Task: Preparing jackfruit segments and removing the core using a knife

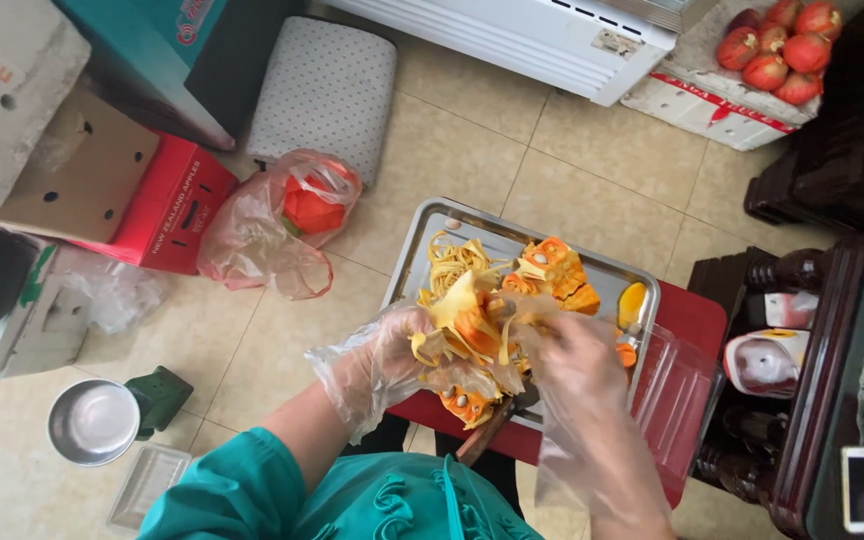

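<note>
Nearest to us, we see our own two gloved hands over a metal tray [422,235]: the left hand [392,350] cups a chunk of yellow-orange jackfruit [467,325], and the right hand [577,365] closes on its stringy fibres, so we judge that we are partway through pulling a pod loose, which calls for a firm tug while the left steadies the piece. Further off lie separated strands [452,258], a plastic bag [272,225] on the floor to the left, and red fruit [777,45] far right.
</note>
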